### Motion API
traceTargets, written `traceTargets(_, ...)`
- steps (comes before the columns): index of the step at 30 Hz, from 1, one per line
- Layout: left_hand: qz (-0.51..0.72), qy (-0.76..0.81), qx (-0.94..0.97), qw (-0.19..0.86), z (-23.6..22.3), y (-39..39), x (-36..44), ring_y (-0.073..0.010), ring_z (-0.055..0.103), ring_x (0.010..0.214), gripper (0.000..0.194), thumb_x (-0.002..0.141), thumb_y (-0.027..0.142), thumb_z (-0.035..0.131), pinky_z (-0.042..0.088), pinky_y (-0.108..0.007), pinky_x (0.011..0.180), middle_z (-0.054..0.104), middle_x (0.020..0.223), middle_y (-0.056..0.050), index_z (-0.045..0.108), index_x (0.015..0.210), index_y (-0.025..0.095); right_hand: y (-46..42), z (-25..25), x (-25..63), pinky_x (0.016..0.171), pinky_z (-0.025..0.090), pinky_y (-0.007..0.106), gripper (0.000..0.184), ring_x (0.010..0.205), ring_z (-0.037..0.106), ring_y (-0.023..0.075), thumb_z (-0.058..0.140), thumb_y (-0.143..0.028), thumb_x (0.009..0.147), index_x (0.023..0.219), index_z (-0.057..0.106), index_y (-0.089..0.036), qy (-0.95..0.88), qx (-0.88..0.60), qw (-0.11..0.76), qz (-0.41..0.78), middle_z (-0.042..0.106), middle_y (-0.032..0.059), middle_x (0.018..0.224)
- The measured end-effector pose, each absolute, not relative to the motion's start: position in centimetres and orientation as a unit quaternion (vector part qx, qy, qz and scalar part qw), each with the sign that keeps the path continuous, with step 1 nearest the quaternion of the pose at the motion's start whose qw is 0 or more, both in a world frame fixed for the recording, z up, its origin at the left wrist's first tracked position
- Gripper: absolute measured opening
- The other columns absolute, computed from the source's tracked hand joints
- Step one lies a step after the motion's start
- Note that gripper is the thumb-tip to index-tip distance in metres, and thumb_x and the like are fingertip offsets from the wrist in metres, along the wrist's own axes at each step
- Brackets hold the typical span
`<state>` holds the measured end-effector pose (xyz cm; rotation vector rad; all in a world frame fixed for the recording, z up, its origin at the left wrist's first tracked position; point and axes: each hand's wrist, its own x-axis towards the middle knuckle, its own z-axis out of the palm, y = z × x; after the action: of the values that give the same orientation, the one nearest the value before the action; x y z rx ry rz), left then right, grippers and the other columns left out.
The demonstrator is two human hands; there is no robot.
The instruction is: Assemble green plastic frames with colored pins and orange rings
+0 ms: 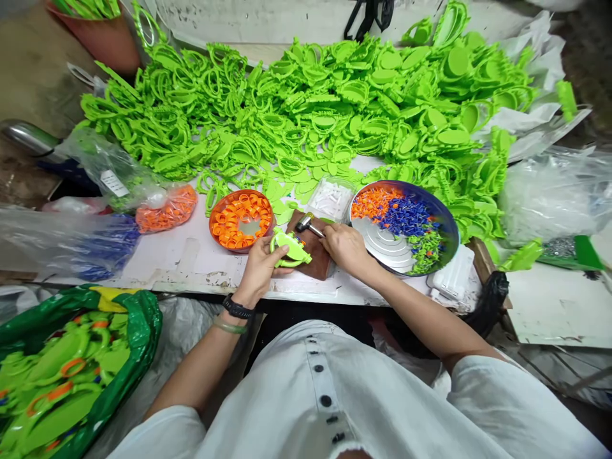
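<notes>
Left hand (pixel 261 271) gripping green plastic frame (pixel 291 250) | right hand (pixel 347 248) closed around small metal hammer (pixel 306 224) | frame steadied close to wooden board (pixel 315 262), favouring controlled hammer work

- white scuffed worktop (pixel 186 268)
- lime-green moulded plastic pieces (pixel 306 108), heaped across the back
- orange bowl (pixel 241 220) of orange rings
- round metal pan (pixel 404 226) with orange, blue, green bits
- brown pad (pixel 315 262), front centre
- bag of orange pieces (pixel 167 209), left
</notes>
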<state>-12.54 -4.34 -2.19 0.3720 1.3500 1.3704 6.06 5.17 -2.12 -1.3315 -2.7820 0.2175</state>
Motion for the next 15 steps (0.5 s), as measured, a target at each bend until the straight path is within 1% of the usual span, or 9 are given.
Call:
traceTargets(2,0.571,0.591,0.174,0.543,-2.7,-3.8,-12.1,-0.0183,0.07,0.063,0.044,0.062,0.023,0.087,0.057,-0.025,0.043,0.071,0.09,-0.007,0.061,0.096,0.014,4.8,-1.9,6.0,0.077,0.048,0.034,0.025,0.092,0.067,0.0283,0.043,-0.024,0.099,0.107,0.063,-0.012,-0.878,-0.469,0.041,0.087,0.072,0.0175,0.1)
traceTargets(5,0.561,0.601,0.193,0.535,-3.4,-3.1,-11.7,-0.0165,0.069,0.058,0.042,0.064,0.022,0.086,0.056,-0.024,0.04,0.069,0.087,-0.005,0.063,0.098,0.013,4.2,-1.0,6.5,0.074,0.05,0.032,0.035,0.09,0.07,0.0261,0.035,-0.03,0.103,0.127,0.055,-0.015,-0.864,-0.46,0.091,0.181,0.073,0.0135,0.1)
traceTargets(7,0.555,0.606,0.189,0.537,-3.7,-3.0,-11.8,-0.0162,0.069,0.056,0.043,0.064,0.023,0.087,0.056,-0.024,0.039,0.069,0.084,-0.004,0.062,0.097,0.013,3.9,-0.3,6.8,0.078,0.052,0.032,0.04,0.094,0.071,0.0253,0.032,-0.031,0.104,0.136,0.05,-0.017,-0.871,-0.41,0.109,0.249,0.073,0.0119,0.105)
traceTargets(9,0.552,0.607,0.178,0.542,-3.9,-3.0,-12.0,-0.0168,0.069,0.055,0.043,0.063,0.023,0.088,0.057,-0.024,0.039,0.068,0.082,-0.004,0.059,0.093,0.013,3.8,0.1,6.9,0.086,0.053,0.035,0.043,0.106,0.069,0.0256,0.032,-0.03,0.103,0.142,0.048,-0.02,-0.878,-0.36,0.119,0.294,0.072,0.0116,0.116)
traceTargets(12,0.549,0.604,0.174,0.551,-3.9,-3.0,-12.2,-0.0183,0.07,0.055,0.043,0.064,0.022,0.088,0.058,-0.027,0.039,0.068,0.081,-0.006,0.056,0.092,0.012,3.6,0.3,6.8,0.102,0.05,0.039,0.05,0.127,0.059,0.0248,0.032,-0.026,0.102,0.151,0.039,-0.023,-0.872,-0.338,0.195,0.296,0.061,0.0106,0.138)
traceTargets(13,0.547,0.604,0.176,0.553,-3.8,-3.0,-12.3,-0.0189,0.07,0.056,0.043,0.065,0.022,0.088,0.058,-0.028,0.039,0.068,0.082,-0.006,0.056,0.092,0.012,3.5,0.2,6.8,0.104,0.049,0.039,0.052,0.13,0.057,0.0245,0.031,-0.025,0.101,0.153,0.036,-0.023,-0.868,-0.342,0.216,0.287,0.059,0.0105,0.141)
traceTargets(14,0.546,0.604,0.177,0.553,-3.8,-3.0,-12.3,-0.0193,0.07,0.056,0.042,0.065,0.022,0.087,0.059,-0.028,0.039,0.068,0.082,-0.006,0.056,0.093,0.012,3.3,0.2,6.9,0.104,0.049,0.04,0.054,0.129,0.058,0.0246,0.031,-0.024,0.101,0.154,0.034,-0.023,-0.868,-0.346,0.216,0.283,0.059,0.0107,0.141)
traceTargets(15,0.547,0.604,0.177,0.552,-3.8,-3.0,-12.3,-0.0193,0.07,0.056,0.042,0.066,0.022,0.087,0.059,-0.029,0.04,0.068,0.082,-0.006,0.056,0.093,0.012,3.1,0.1,7.1,0.101,0.052,0.04,0.055,0.125,0.061,0.0252,0.032,-0.023,0.1,0.155,0.034,-0.023,-0.872,-0.348,0.195,0.284,0.061,0.011,0.138)
